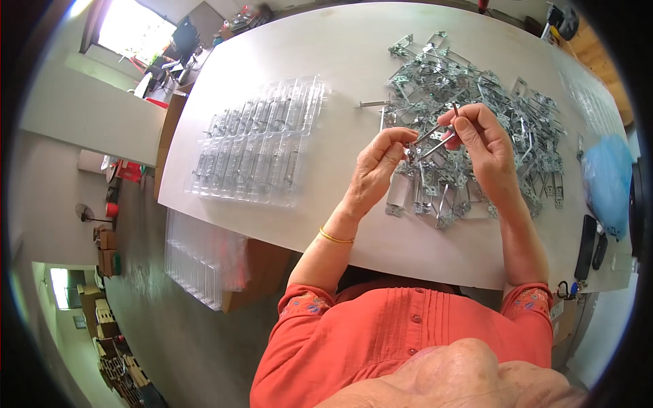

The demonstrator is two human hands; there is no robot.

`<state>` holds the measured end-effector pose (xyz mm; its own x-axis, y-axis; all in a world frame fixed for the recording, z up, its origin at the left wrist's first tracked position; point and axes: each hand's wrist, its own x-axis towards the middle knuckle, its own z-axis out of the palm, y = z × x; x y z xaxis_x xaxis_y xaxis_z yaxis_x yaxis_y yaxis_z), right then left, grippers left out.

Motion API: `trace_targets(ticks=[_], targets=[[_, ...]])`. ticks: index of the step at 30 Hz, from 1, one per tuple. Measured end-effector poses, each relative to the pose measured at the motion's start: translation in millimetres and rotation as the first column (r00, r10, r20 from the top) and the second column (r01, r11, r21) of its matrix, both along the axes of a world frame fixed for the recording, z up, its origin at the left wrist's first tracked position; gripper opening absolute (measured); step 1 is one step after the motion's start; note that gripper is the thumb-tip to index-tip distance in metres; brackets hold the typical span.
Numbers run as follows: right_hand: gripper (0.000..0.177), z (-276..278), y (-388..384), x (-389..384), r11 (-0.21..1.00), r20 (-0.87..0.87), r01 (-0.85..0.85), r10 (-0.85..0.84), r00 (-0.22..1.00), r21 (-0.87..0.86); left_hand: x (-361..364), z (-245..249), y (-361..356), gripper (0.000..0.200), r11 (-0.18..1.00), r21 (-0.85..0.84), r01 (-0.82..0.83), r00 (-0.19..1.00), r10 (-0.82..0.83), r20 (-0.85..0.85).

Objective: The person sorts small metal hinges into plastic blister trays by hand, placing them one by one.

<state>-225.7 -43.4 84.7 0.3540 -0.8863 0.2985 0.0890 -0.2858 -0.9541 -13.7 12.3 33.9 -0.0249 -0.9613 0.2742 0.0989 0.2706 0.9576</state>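
Observation:
My left hand (376, 166) pinches one end of a thin metal bracket with rods (431, 145) between thumb and fingertips. At the other end my right hand (484, 146) has its thumb and index finger closed on the same piece. A short dark metal end (456, 109) sticks up above the right fingertips. Both hands are over the near side of a large heap of similar silvery metal brackets (449, 78). One loose bracket (373, 104) points out from the heap's left edge. A gold bangle circles my left wrist.
Left of the heap on the white table (340, 34), a clear plastic tray (315, 102) has metal pieces in its slots. More clear trays (197, 255) are stacked below the table's left edge. A blue plastic bag (607, 180) and a dark phone-like object (585, 245) are at the right.

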Motion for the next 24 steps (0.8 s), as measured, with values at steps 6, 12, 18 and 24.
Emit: trace_targets(ticks=[6, 12, 18, 24], targets=[[0.014, 3, -2, -7, 0.999, 0.061, -0.038, 0.038, 0.997, 0.011, -1, 21, 9, 0.02, 0.952, -0.306, -0.002, 0.863, 0.156, 0.48], [0.015, 4, 2, -5, 0.999, 0.001, 0.02, -0.02, 1.0, 0.037, 18, 39, 26, 0.016, 0.927, -0.374, -0.027, 0.743, 0.269, 0.612], [0.007, 11, 29, 4, 0.983, -0.037, -0.165, 0.168, 0.985, 0.078, 103, 37, 1, 0.013, 0.835, -0.393, -0.385, 0.463, 0.543, 0.7], [0.005, 6, 50, 12, 0.948, -0.16, -0.315, 0.304, 0.939, -0.051, 184, 17, -36, 0.01, 0.823, -0.37, -0.43, 0.198, 0.486, 0.851]])
